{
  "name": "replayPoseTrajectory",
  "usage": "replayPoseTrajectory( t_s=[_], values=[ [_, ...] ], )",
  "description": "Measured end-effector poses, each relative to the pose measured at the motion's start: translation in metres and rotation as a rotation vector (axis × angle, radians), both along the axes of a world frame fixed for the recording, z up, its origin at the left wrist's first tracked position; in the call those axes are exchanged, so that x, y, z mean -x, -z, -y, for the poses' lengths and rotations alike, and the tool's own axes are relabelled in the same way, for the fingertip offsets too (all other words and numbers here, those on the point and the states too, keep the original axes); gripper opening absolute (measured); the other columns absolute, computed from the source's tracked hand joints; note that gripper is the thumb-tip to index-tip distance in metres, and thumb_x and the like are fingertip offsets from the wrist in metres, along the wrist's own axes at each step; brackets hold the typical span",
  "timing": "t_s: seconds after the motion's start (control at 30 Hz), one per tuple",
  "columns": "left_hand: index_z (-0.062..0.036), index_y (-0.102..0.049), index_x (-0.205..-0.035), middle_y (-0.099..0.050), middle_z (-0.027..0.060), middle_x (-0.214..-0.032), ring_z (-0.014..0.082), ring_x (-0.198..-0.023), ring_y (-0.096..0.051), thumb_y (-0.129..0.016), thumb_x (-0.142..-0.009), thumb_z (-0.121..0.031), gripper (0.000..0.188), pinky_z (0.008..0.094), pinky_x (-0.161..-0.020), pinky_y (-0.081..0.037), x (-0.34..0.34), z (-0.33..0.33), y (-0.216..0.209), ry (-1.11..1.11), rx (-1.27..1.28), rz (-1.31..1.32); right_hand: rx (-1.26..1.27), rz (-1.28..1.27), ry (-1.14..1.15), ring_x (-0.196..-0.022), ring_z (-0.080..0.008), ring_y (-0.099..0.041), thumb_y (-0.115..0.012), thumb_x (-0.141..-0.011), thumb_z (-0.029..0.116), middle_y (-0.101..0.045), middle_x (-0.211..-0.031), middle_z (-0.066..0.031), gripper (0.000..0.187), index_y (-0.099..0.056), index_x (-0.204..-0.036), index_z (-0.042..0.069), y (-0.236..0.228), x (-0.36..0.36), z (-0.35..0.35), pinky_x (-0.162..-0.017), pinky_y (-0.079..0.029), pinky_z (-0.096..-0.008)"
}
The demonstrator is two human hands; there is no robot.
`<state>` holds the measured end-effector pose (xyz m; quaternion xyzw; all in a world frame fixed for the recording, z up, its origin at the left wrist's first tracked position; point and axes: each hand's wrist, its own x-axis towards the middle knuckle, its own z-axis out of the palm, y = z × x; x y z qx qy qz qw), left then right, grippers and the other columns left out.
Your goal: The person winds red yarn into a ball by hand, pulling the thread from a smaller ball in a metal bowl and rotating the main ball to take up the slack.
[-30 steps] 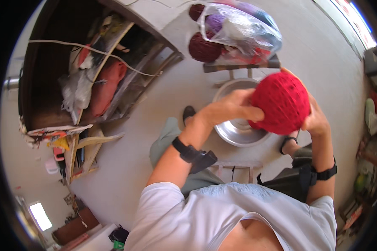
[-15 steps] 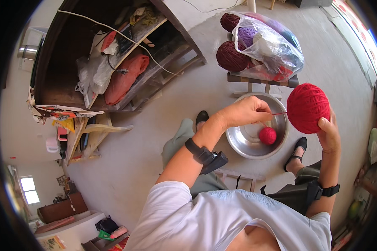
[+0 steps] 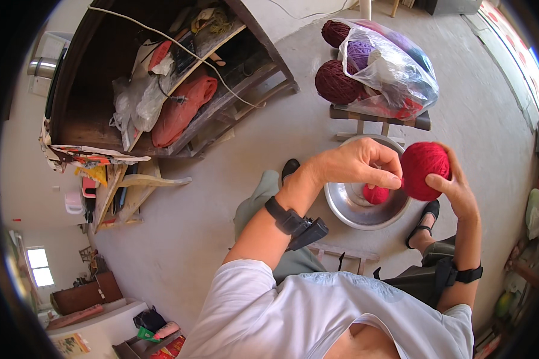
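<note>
My right hand [image 3: 455, 184] holds a large red ball of yarn [image 3: 424, 170] over the right side of a metal basin, its fingers wrapped round the ball's right side and the thumb on the front. Just left of the ball, the fingertips of my left hand [image 3: 362, 164] are pinched on the red strand, close to the ball's surface. Inside the metal basin [image 3: 339, 209] on the floor lies a small red ball of yarn [image 3: 375, 194], partly hidden by my left hand.
Beyond the basin, a clear plastic bag [image 3: 395, 81] with several yarn balls, one dark maroon ball [image 3: 335, 81] among them, rests on a low stool [image 3: 423, 121]. To the left stands a dark wooden cabinet [image 3: 275, 57] with bags inside. My feet flank the basin.
The large ball has turned and moved slightly left and down in my right hand. My left hand has come closer to it, so the strand between them is shorter.
</note>
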<state>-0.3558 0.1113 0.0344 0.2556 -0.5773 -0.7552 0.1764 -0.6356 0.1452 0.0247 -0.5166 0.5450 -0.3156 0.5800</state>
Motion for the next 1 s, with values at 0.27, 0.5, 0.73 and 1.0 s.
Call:
replayPoseTrajectory(
  t_s=[0.27, 0.5, 0.73, 1.0],
  values=[
    [-0.0029, -0.07, -0.093, -0.067, -0.001, -0.082, 0.005, -0.076, -0.061, -0.071, -0.09, -0.01, 0.008, 0.0213, -0.07, -0.049, 0.019, -0.006, 0.015, -0.049, 0.087, -0.164, -0.4, 0.347, -0.537, -0.12, -0.0213, -0.053, -0.086, -0.064, 0.04, -0.055, -0.129, -0.0122, 0.099, -0.04, -0.141, -0.001, 0.002, -0.006, -0.008, -0.106, -0.039, -0.0349],
    [-0.0035, -0.071, -0.098, -0.067, -0.0007, -0.08, 0.004, -0.069, -0.059, -0.067, -0.094, -0.018, 0.015, 0.0195, -0.059, -0.047, 0.03, -0.001, 0.015, -0.242, -0.048, -0.176, -0.23, 0.724, -0.21, -0.126, -0.0262, -0.051, -0.087, -0.059, 0.043, -0.052, -0.137, -0.0158, 0.109, -0.037, -0.143, -0.005, 0.029, 0.033, -0.024, -0.109, -0.038, -0.0398],
    [-0.0035, -0.071, -0.099, -0.068, 0.0, -0.082, 0.0056, -0.072, -0.061, -0.066, -0.095, -0.019, 0.017, 0.021, -0.06, -0.048, 0.027, -0.003, 0.031, -0.247, -0.078, -0.004, 0.093, 1.093, -0.043, -0.137, -0.0337, -0.042, -0.055, -0.095, 0.036, -0.043, -0.15, -0.0161, 0.062, -0.04, -0.147, 0.006, 0.061, 0.068, -0.005, -0.116, -0.03, -0.0527],
    [-0.0031, -0.072, -0.103, -0.07, 0.0014, -0.086, 0.0063, -0.077, -0.062, -0.066, -0.093, -0.023, 0.023, 0.0233, -0.064, -0.05, 0.031, -0.011, 0.029, 0.1, -0.082, 0.063, 0.071, 0.669, 0.376, -0.128, -0.0256, -0.052, -0.069, -0.087, 0.037, -0.051, -0.139, -0.0142, 0.073, -0.038, -0.144, 0.002, 0.03, 0.008, -0.001, -0.107, -0.042, -0.0416]
  ],
)
